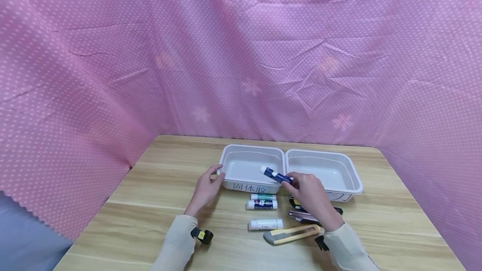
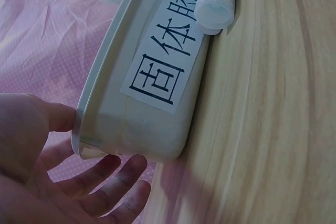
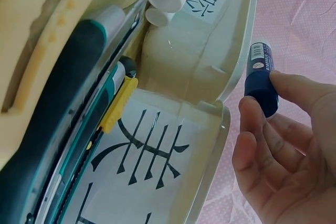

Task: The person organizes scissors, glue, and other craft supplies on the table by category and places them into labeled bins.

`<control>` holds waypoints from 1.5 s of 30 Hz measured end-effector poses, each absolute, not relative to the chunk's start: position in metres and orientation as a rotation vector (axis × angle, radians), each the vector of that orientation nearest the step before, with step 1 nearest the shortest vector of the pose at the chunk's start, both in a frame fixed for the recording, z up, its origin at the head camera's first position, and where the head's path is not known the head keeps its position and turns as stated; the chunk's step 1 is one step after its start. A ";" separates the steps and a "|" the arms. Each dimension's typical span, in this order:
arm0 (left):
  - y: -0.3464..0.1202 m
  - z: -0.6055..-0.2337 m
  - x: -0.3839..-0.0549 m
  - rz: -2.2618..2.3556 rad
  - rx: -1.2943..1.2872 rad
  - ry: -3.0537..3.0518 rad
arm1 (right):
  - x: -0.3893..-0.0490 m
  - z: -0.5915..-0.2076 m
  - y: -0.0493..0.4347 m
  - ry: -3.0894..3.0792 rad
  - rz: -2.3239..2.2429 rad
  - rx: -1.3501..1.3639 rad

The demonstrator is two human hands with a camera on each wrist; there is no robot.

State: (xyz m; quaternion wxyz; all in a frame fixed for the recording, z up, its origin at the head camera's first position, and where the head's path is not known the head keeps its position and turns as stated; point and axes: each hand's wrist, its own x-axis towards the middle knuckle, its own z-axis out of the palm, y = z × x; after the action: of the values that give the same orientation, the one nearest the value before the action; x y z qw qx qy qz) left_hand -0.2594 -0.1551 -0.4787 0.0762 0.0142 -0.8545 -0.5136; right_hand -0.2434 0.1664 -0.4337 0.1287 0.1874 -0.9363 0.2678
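Note:
My right hand pinches a dark blue glue stick between thumb and fingers. It is tilted, its white end pointing left, over the left white plastic bin. That bin bears a label with Chinese characters. At the bin's left end my left hand holds the rim at the corner, thumb at the lip and fingers against the outer wall. Three more glue sticks lie in front: a green one, a navy one and a white one.
Close beside the left bin is a second white bin, also labelled in front. A yellow and grey utility knife lies near the white glue stick. More utility knives lie partly under the right hand. Pink dotted cloth hangs behind the wooden table.

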 end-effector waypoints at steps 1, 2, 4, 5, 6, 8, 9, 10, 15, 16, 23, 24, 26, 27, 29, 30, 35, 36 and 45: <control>-0.155 -0.479 -0.259 -1.539 0.040 -2.561 | -0.243 -0.434 0.166 -2.721 0.771 0.544; -0.155 -0.479 -0.259 -1.538 0.038 -2.561 | -0.243 -0.434 0.166 -2.720 0.761 0.544; -0.155 -0.479 -0.259 -1.539 0.036 -2.559 | -0.243 -0.434 0.166 -2.718 0.747 0.546; -0.155 -0.479 -0.259 -1.539 0.036 -2.558 | -0.243 -0.435 0.166 -2.718 0.742 0.547; -0.155 -0.479 -0.259 -1.543 0.043 -2.559 | -0.243 -0.435 0.165 -2.718 0.737 0.550; -0.155 -0.479 -0.258 -1.549 0.053 -2.563 | -0.244 -0.436 0.165 -2.723 0.730 0.551; -0.155 -0.479 -0.257 -1.554 0.058 -2.565 | -0.244 -0.436 0.165 -2.725 0.730 0.550; -0.155 -0.479 -0.257 -1.556 0.063 -2.569 | -0.244 -0.437 0.165 -2.726 0.730 0.548; -0.155 -0.480 -0.256 -1.557 0.052 -2.567 | -0.243 -0.438 0.165 -2.724 0.730 0.539; -0.155 -0.480 -0.256 -1.555 0.050 -2.565 | -0.243 -0.438 0.165 -2.721 0.729 0.537; -0.155 -0.480 -0.257 -1.548 0.048 -2.559 | -0.243 -0.437 0.165 -2.729 0.717 0.516; -0.155 -0.480 -0.257 -1.544 0.043 -2.560 | -0.244 -0.437 0.165 -2.736 0.715 0.510; -0.155 -0.479 -0.257 -1.546 0.053 -2.564 | -0.244 -0.437 0.165 -2.752 0.718 0.496; -0.155 -0.479 -0.257 -1.549 0.059 -2.566 | -0.245 -0.437 0.165 -2.758 0.720 0.493; -0.155 -0.478 -0.257 -1.547 0.059 -2.564 | -0.245 -0.437 0.165 -2.763 0.722 0.490; -0.155 -0.478 -0.257 -1.545 0.057 -2.562 | -0.245 -0.437 0.165 -2.765 0.723 0.489; -0.156 -0.479 -0.257 -1.552 0.057 -2.550 | -0.245 -0.437 0.166 -2.751 0.723 0.498; -0.156 -0.479 -0.257 -1.552 0.054 -2.549 | -0.244 -0.437 0.166 -2.750 0.726 0.498; -0.155 -0.479 -0.258 -1.548 0.040 -2.547 | -0.244 -0.436 0.169 -2.766 0.730 0.467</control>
State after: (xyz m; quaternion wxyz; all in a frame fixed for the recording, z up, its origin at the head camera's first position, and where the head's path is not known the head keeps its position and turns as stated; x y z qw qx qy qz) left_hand -0.2583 -0.1554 -0.4792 0.0803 0.0135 -0.8517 -0.5177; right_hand -0.2444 0.1685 -0.4359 0.1210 0.1599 -0.9473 0.2498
